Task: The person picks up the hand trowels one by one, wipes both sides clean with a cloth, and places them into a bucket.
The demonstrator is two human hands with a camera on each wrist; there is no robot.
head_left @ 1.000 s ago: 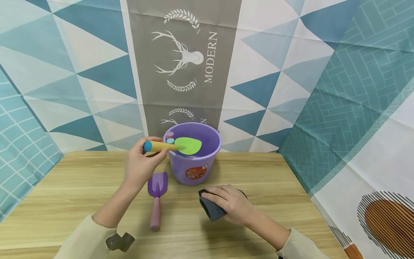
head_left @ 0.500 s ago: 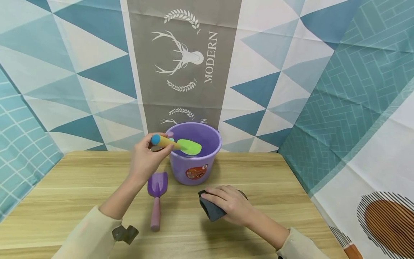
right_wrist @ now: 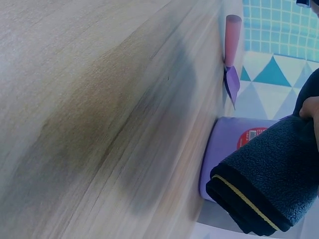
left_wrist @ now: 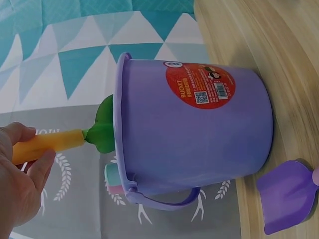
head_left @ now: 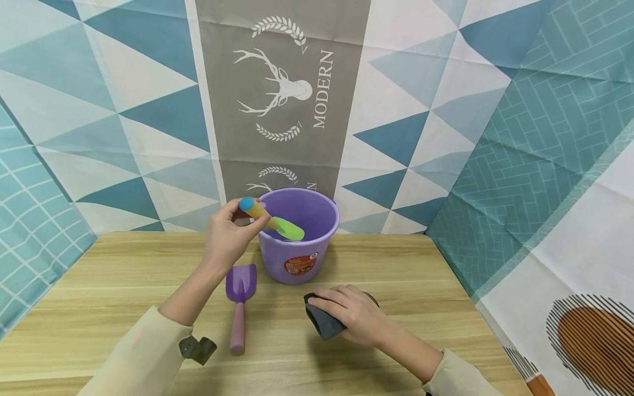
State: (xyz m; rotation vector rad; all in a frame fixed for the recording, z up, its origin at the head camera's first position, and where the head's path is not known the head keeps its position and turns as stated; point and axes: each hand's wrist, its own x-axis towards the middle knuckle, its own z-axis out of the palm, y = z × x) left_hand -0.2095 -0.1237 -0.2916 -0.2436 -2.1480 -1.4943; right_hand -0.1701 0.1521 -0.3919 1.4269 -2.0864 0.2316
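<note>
My left hand [head_left: 230, 234] pinches the yellow, blue-tipped handle of a green toy shovel [head_left: 289, 229] between thumb and fingers. The shovel slants down, its green blade partly inside the mouth of a purple bucket [head_left: 297, 264]. In the left wrist view the rim hides part of that blade [left_wrist: 103, 124]. Over the table to the right, my right hand [head_left: 354, 312] grips a folded dark grey-blue cloth [head_left: 324, 320], which has a yellow line along its edge in the right wrist view. A purple shovel with a pink handle [head_left: 238, 327] lies left of the bucket.
The bucket stands near the back of the wooden table [head_left: 148, 286], close to the patterned curtain [head_left: 396, 110]. Pink and teal handle ends [left_wrist: 112, 174] stick out of the bucket beside its rim. The bucket's handle [left_wrist: 164, 203] hangs at its side.
My left hand has moved a little right and turned the green shovel, so its blade tilts further down into the bucket and its blue tip rises. The right hand and cloth stay put.
</note>
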